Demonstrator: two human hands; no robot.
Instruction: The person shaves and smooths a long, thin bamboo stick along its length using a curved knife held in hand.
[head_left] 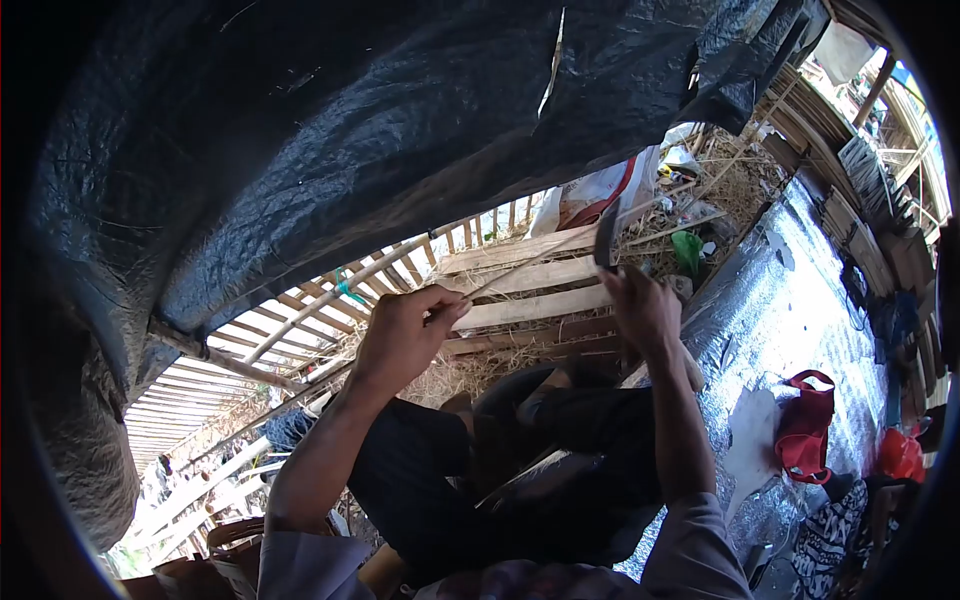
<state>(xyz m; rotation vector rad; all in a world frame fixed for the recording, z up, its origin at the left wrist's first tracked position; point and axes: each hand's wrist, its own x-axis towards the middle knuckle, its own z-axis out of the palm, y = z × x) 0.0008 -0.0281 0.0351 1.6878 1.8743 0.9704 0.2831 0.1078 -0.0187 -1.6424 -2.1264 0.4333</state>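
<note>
My left hand (408,332) pinches one end of a thin bamboo strip (520,268) between thumb and fingers. The strip slants up and to the right, towards a dark-bladed knife (606,232). My right hand (645,312) is wrapped round the knife's handle, with the blade pointing up and away from me. Blade and strip cross in view; whether they touch I cannot tell. Beneath the hands lie pale wooden slats (535,308) over straw. More thin strips (520,480) rest across my dark-clothed lap.
A black tarp (400,130) hangs low in front and to the left. Behind it runs a bamboo slat fence (290,330). On the right lies a silvery sheet (790,290) with a red bag (806,425) on it. A white sack (595,195) and litter lie beyond the slats.
</note>
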